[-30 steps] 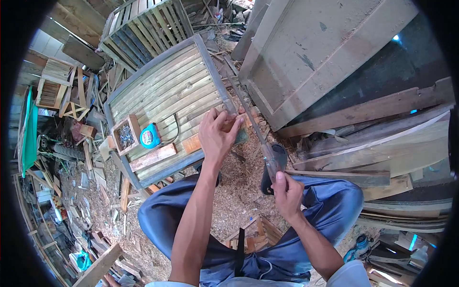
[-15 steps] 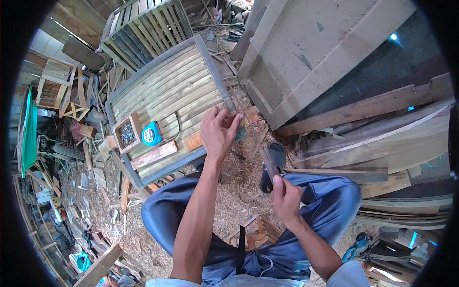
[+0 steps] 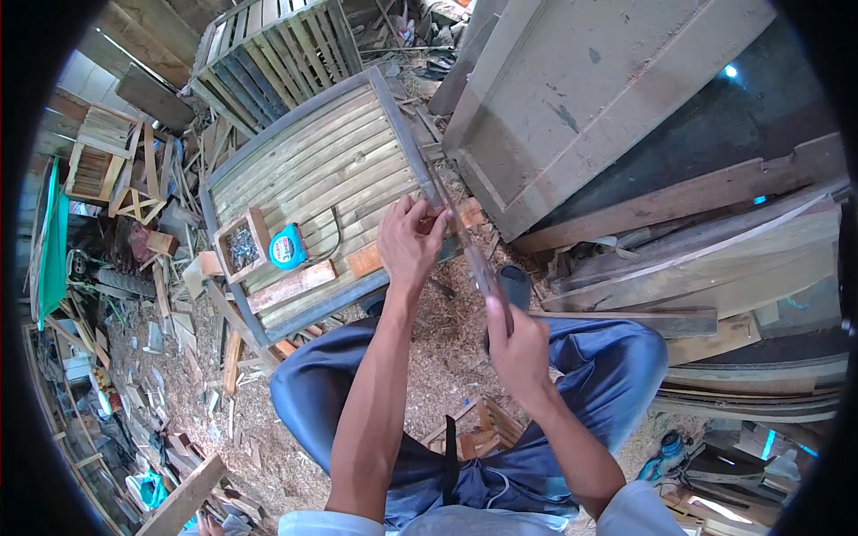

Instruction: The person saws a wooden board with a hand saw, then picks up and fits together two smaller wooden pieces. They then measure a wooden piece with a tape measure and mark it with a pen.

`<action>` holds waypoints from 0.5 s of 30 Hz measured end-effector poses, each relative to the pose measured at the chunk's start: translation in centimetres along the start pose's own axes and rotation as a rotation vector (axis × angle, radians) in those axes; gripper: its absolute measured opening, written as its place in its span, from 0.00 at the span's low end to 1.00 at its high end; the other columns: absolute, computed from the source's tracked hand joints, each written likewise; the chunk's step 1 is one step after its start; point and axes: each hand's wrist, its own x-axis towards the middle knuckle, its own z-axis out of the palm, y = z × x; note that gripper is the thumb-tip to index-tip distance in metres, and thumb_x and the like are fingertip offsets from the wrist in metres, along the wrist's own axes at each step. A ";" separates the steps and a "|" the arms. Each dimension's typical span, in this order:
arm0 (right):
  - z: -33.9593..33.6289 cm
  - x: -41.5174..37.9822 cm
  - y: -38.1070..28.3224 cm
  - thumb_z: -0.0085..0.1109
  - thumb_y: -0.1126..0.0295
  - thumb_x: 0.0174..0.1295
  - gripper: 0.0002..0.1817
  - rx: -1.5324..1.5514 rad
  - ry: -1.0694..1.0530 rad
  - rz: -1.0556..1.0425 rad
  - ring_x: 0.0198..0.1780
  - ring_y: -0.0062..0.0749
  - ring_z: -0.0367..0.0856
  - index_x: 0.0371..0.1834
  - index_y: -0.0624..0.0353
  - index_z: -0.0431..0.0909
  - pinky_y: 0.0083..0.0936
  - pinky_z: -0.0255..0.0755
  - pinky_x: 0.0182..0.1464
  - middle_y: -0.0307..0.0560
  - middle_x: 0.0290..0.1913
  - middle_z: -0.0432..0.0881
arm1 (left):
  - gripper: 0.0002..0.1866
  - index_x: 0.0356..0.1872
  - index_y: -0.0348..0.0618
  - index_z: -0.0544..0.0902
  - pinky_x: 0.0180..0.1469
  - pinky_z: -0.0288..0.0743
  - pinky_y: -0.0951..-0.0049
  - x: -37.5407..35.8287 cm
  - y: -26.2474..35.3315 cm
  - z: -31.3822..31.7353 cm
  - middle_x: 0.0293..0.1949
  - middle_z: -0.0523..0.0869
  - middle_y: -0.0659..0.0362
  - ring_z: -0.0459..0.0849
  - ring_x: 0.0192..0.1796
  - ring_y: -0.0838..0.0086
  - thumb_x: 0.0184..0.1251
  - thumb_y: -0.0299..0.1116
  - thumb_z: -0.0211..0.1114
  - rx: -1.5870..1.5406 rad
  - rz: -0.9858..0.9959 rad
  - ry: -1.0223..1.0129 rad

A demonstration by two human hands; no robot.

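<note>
My left hand (image 3: 411, 239) is closed at the near right corner of a slatted wooden panel (image 3: 313, 170) with a grey frame. Whatever its fingertips pinch is mostly hidden. My right hand (image 3: 520, 350) grips a long, narrow tool that looks like a handsaw (image 3: 483, 272), seen nearly edge-on. Its far end reaches up past my left fingertips, beside the panel's edge. On the panel, left of my left hand, lie a short wood block (image 3: 364, 261), a pale wood strip (image 3: 291, 287), a blue tape measure (image 3: 287, 247) and a small wooden box (image 3: 241, 246) of metal fasteners.
A slatted crate (image 3: 277, 58) stands behind the panel. To the right lean a large panelled board (image 3: 572, 98) and stacked planks (image 3: 706, 268). Wood scraps and shavings cover the floor (image 3: 268, 420). Between my legs lie wood offcuts (image 3: 487, 429).
My right hand has moved up and slightly left, bringing the saw-like tool forward against the panel's corner beside my left fingertips. The left hand stays nearly in place.
</note>
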 end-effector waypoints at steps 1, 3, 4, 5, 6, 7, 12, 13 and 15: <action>-0.6 -1.1 -0.2 0.52 0.59 0.73 0.21 -0.003 -0.001 0.046 0.18 0.46 0.78 0.32 0.69 0.80 0.35 0.66 0.23 0.57 0.15 0.69 | 0.12 0.29 0.43 0.85 0.37 0.69 0.62 0.1 0.2 0.0 0.27 0.73 0.57 0.77 0.34 0.61 0.55 0.41 0.74 0.000 0.002 0.001; -2.1 -3.6 0.3 0.52 0.60 0.73 0.20 -0.018 -0.037 0.072 0.18 0.44 0.79 0.33 0.69 0.80 0.35 0.67 0.24 0.57 0.15 0.69 | 0.11 0.29 0.43 0.85 0.37 0.69 0.62 0.1 0.3 -0.2 0.27 0.73 0.57 0.77 0.34 0.61 0.55 0.40 0.74 0.006 -0.005 0.000; -2.5 -4.3 0.5 0.52 0.60 0.73 0.20 -0.021 -0.053 0.092 0.18 0.43 0.79 0.34 0.69 0.81 0.35 0.67 0.24 0.57 0.15 0.69 | 0.11 0.29 0.43 0.85 0.37 0.69 0.62 0.0 0.3 -0.3 0.27 0.74 0.57 0.77 0.34 0.61 0.55 0.40 0.74 0.003 -0.010 0.012; -2.5 -4.3 0.7 0.52 0.61 0.73 0.19 -0.030 -0.017 0.057 0.17 0.42 0.78 0.34 0.69 0.81 0.34 0.67 0.23 0.56 0.15 0.70 | 0.11 0.29 0.43 0.85 0.37 0.69 0.62 0.0 0.5 -0.3 0.27 0.74 0.57 0.77 0.34 0.61 0.55 0.39 0.74 0.000 -0.009 0.017; -2.1 -4.0 0.4 0.52 0.61 0.73 0.19 -0.024 -0.009 0.064 0.17 0.42 0.78 0.34 0.69 0.81 0.34 0.67 0.23 0.56 0.15 0.70 | 0.11 0.29 0.43 0.85 0.37 0.69 0.62 -0.1 0.6 -0.3 0.27 0.74 0.57 0.78 0.34 0.60 0.55 0.39 0.74 -0.003 -0.001 0.022; -1.3 -3.4 0.1 0.52 0.60 0.73 0.19 -0.017 0.003 0.066 0.17 0.42 0.78 0.34 0.69 0.81 0.34 0.67 0.23 0.56 0.15 0.70 | 0.11 0.29 0.43 0.84 0.37 0.69 0.62 -0.3 0.4 -0.3 0.27 0.74 0.57 0.78 0.34 0.60 0.55 0.39 0.74 0.001 0.003 0.012; 0.8 0.8 0.0 0.51 0.60 0.73 0.19 0.008 -0.008 0.064 0.17 0.44 0.77 0.37 0.67 0.82 0.35 0.68 0.23 0.57 0.15 0.70 | 0.11 0.29 0.43 0.84 0.37 0.69 0.62 -0.1 -0.1 0.0 0.27 0.74 0.57 0.78 0.34 0.60 0.55 0.39 0.73 -0.020 0.006 -0.003; 0.5 -0.4 0.1 0.51 0.59 0.74 0.19 0.044 -0.003 0.073 0.17 0.44 0.77 0.38 0.67 0.82 0.36 0.68 0.23 0.57 0.16 0.70 | 0.12 0.29 0.42 0.83 0.37 0.68 0.62 0.0 0.0 -0.1 0.28 0.74 0.56 0.77 0.34 0.60 0.55 0.39 0.74 -0.020 0.018 -0.004; -0.7 -3.5 0.9 0.51 0.59 0.74 0.19 0.032 0.036 0.032 0.16 0.45 0.75 0.39 0.66 0.82 0.35 0.67 0.23 0.58 0.16 0.70 | 0.12 0.28 0.43 0.83 0.38 0.68 0.62 0.1 0.1 0.0 0.27 0.73 0.58 0.76 0.34 0.61 0.55 0.41 0.74 -0.003 0.036 0.015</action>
